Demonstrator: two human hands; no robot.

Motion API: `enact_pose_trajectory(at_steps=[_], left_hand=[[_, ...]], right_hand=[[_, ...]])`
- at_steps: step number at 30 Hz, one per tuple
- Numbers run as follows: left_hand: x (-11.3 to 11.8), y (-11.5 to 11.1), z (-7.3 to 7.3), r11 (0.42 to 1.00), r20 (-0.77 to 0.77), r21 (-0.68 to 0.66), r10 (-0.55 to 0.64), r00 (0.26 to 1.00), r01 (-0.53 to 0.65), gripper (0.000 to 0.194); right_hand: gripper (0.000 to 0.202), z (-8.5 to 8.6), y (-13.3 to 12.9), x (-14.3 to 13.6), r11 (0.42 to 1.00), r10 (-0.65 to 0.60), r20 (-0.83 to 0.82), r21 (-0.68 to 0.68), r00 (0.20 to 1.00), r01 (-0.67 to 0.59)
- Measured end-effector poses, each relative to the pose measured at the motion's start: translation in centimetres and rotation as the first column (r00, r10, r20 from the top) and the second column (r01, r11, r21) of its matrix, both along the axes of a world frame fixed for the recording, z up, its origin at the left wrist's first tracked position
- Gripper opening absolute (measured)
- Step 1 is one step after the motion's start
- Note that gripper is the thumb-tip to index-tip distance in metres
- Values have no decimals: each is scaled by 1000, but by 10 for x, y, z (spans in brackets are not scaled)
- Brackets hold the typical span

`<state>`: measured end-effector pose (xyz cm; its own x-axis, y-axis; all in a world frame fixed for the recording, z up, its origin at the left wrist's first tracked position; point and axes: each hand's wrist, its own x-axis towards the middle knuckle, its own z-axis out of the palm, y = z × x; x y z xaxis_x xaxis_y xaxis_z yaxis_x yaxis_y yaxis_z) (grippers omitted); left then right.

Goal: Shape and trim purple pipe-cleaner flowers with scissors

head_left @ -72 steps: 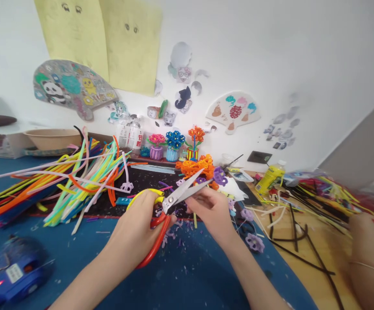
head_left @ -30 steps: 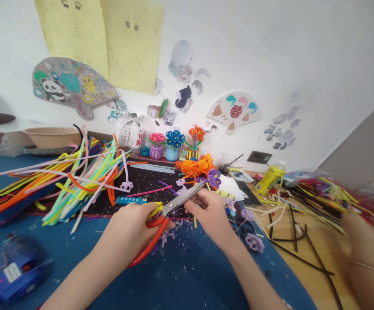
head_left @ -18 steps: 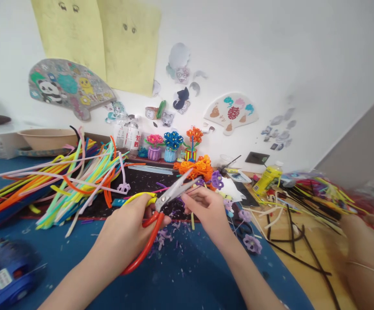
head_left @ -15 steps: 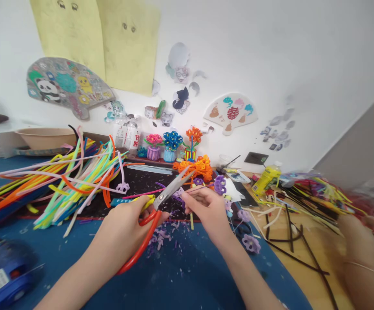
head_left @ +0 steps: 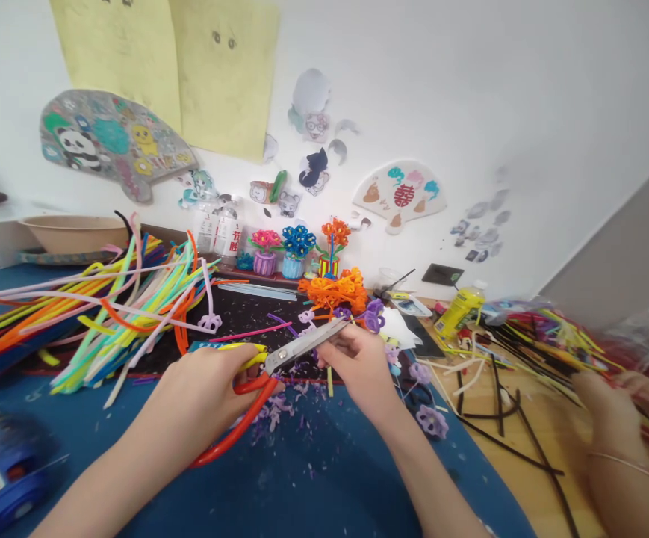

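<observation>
Red-handled scissors (head_left: 296, 349) are gripped in my left hand (head_left: 209, 385), their blades together and pointing up to the right. The blade tips reach the fingers of my right hand (head_left: 361, 368), which are pinched closed; what they hold is mostly hidden. A purple pipe-cleaner flower (head_left: 374, 315) shows just behind that hand, and a small lilac loop (head_left: 305, 317) appears above the blades. Below the right fingers a pale yellow strip (head_left: 330, 381) points downward. Purple clippings (head_left: 273, 415) litter the blue tabletop (head_left: 324, 493) underneath.
Colourful pipe cleaners (head_left: 134, 314) are heaped at left, behind a blue device (head_left: 4, 471). Orange pipe-cleaner flowers (head_left: 335, 290) lie ahead, near small flower pots (head_left: 293, 265). Lilac flowers (head_left: 432, 422) rest at right. Another person's hands (head_left: 609, 411) work at the far right, near a yellow bottle (head_left: 461, 310).
The scissor blades, apart before, have come together, with their tips now at my right fingers. My right hand stays in about the same place. The view has shifted slightly.
</observation>
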<state>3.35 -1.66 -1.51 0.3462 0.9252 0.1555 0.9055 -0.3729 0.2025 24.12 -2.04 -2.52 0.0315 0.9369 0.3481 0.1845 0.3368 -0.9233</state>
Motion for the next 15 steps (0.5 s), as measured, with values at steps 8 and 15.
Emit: enact_pose_trajectory(at_steps=[8, 15], left_hand=[[-4, 3, -1, 999, -58, 9, -40, 998, 40, 37], [-5, 5, -2, 999, -61, 6, -44, 997, 44, 41]], right_hand=[[10, -4, 2, 2, 1000, -14, 51, -16, 999, 14], [9, -1, 0, 0, 1000, -15, 43, -8, 999, 16]])
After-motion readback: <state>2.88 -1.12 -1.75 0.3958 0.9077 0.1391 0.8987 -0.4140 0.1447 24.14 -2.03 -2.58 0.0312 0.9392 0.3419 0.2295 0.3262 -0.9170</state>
